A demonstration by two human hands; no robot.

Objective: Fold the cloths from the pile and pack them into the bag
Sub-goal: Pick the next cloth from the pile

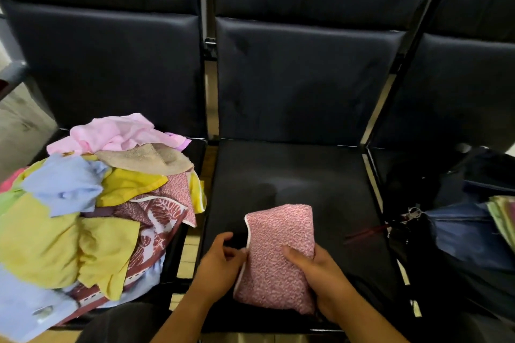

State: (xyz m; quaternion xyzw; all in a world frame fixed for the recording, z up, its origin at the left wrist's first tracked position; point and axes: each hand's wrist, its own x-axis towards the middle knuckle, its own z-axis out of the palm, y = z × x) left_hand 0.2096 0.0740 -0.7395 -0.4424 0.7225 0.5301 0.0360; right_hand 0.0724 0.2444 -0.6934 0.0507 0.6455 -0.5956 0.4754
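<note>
So the right hand [320, 278] grips the folded pink cloth [278, 253] on the seat [306, 175]. And the left hand [220, 264] pinches its white edge.

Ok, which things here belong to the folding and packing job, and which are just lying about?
Job: pink speckled terry cloth, folded, gripped by right hand, left hand at its hem; heap of mixed coloured cloths; dark blue fabric bag holding folded cloths.
Lying about: black padded bench seats; thin red strip beside the bag, unidentifiable.
</note>
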